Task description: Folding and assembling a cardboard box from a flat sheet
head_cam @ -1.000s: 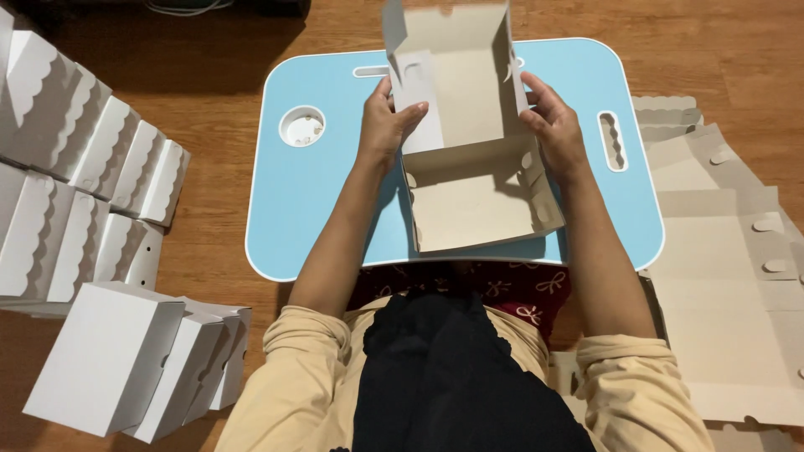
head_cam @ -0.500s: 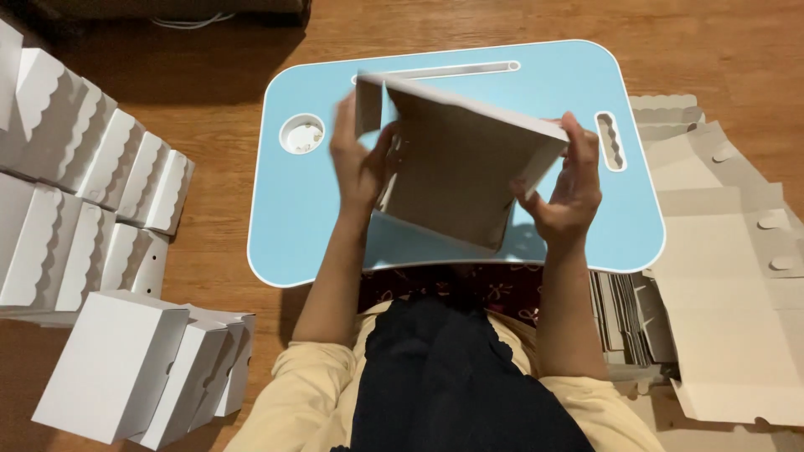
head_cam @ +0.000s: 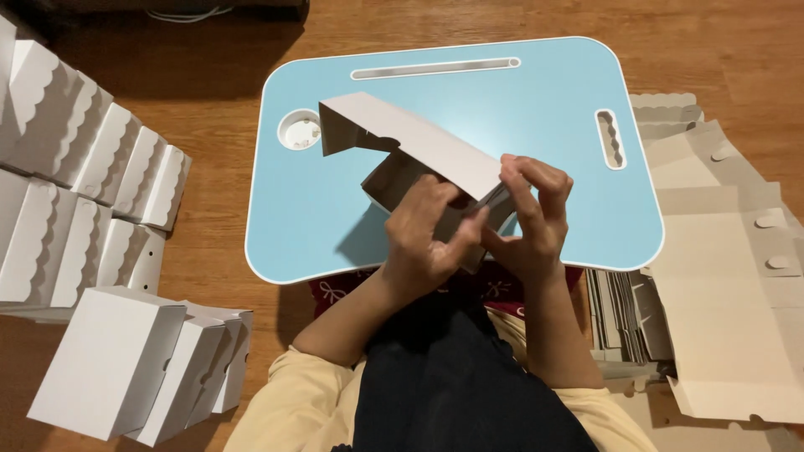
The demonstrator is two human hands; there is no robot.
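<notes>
A half-folded white cardboard box is held above the near part of a light blue lap table. Its long lid flap points to the far left. My left hand grips the box's near corner from below, fingers curled on the cardboard. My right hand pinches the same corner from the right, with the fingertips on the flap's edge. Both hands meet at that corner and hide it.
Rows of finished white boxes with scalloped edges line the wooden floor on the left, with more at the near left. Flat unfolded box blanks lie stacked on the right. The table has a round cup hole.
The box has been turned over and lowered toward my lap. Both hands have come together from its two sides onto one near corner.
</notes>
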